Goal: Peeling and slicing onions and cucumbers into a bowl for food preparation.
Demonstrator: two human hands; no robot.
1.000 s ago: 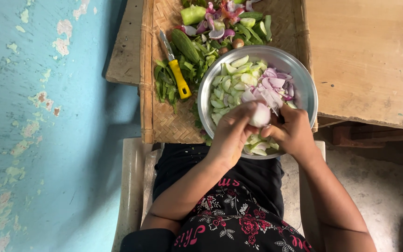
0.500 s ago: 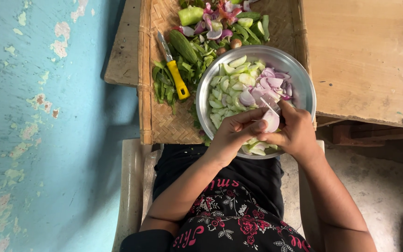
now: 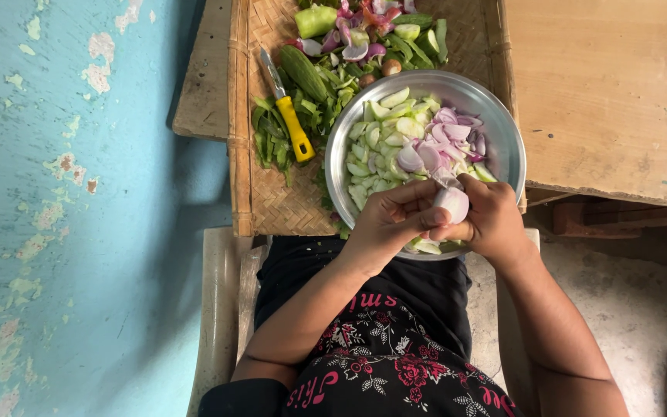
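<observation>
1. Now my left hand grips the peeled onion over the near rim of the steel bowl.
2. Just right of it, my right hand clasps a small knife, blade pointing far-left.

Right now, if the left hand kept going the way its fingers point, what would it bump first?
The left hand points rightward at the peeled onion it already touches; just beyond is the right hand.
</observation>
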